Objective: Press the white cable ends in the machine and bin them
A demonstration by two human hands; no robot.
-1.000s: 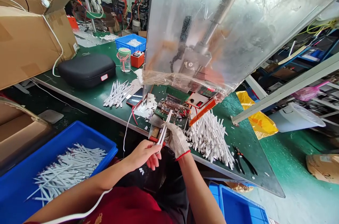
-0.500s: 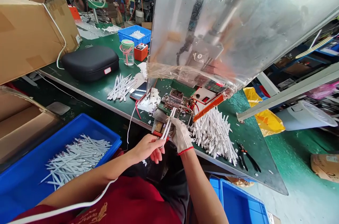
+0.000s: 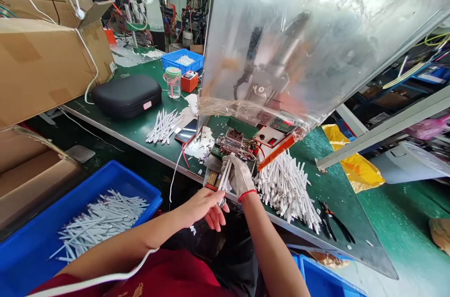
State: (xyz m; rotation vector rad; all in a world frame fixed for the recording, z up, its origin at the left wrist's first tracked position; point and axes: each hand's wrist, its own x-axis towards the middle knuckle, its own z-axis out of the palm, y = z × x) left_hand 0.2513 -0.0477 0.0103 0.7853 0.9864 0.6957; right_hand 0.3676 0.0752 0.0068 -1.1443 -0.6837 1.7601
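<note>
My bare left hand (image 3: 208,208) pinches the lower ends of a few thin white strips (image 3: 225,177) between thumb and fingers. Its other fingers curl loosely below. My right hand (image 3: 242,179), in a white knit glove with a red cuff, closes on the upper part of the same strips; its fingertips are partly hidden. Both hands are at the table's front edge, just before a small metal fixture (image 3: 232,143). A heap of white strips (image 3: 286,187) lies right of the glove. A smaller pile of strips (image 3: 163,126) lies to the left.
A clear plastic-wrapped guard (image 3: 316,53) hangs over the fixture. An orange-edged control box (image 3: 276,140) stands beside it. Black pliers (image 3: 332,221) lie at right. A phone (image 3: 186,131), black case (image 3: 127,95) and jar (image 3: 173,82) are at left. A blue bin (image 3: 140,180) holds strips.
My view has shifted slightly. Both hands have drawn the strips a little back from the fixture, and the glove now covers more of their upper ends. A person shows more plainly in the background.
</note>
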